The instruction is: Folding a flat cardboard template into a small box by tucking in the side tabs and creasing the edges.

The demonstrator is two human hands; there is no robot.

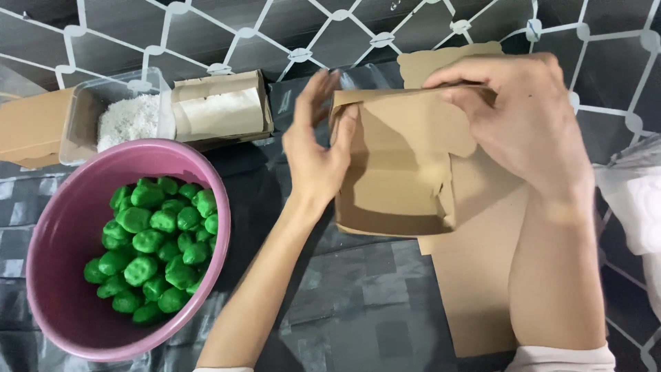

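A plain brown cardboard box (396, 165), half folded and open toward the camera, is held above the table (358, 303). The left hand (318, 148) grips its left wall; the right hand (527, 117) pinches the top flap. The step looks like folding the box into shape; next the flaps likely need tucking. A pink bowl (55, 227) of green balls (155, 248) sits left.

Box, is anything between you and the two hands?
No. Both hands already touch the brown box: the left hand on its left edge, the right hand on its top right. Nothing visible sits between.
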